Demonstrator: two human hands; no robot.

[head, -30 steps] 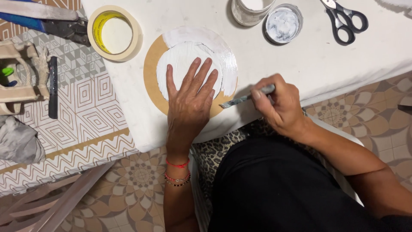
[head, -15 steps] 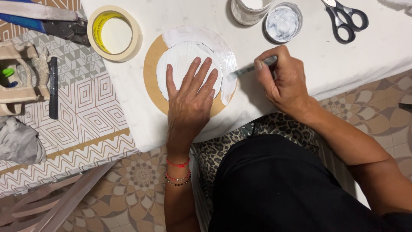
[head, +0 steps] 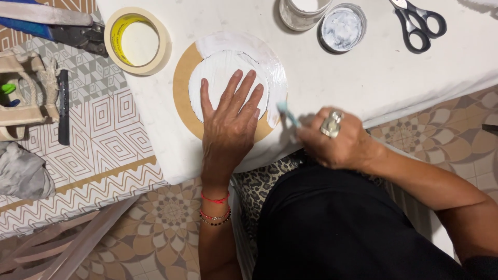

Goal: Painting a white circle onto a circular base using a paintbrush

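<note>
Right beside the brush [head: 287, 112] grip: cardboard disc [head: 182, 93] (left hand [head: 231, 124] flat atop).

Left hand [head: 231, 122] lies flat, palm down, fingers spread and pointing away from the body, forearm straight, wrist ringed by thin bracelets. Right hand [head: 332, 137] is curled in a closed grip, knuckles up, forearm angled in from the right.
</note>
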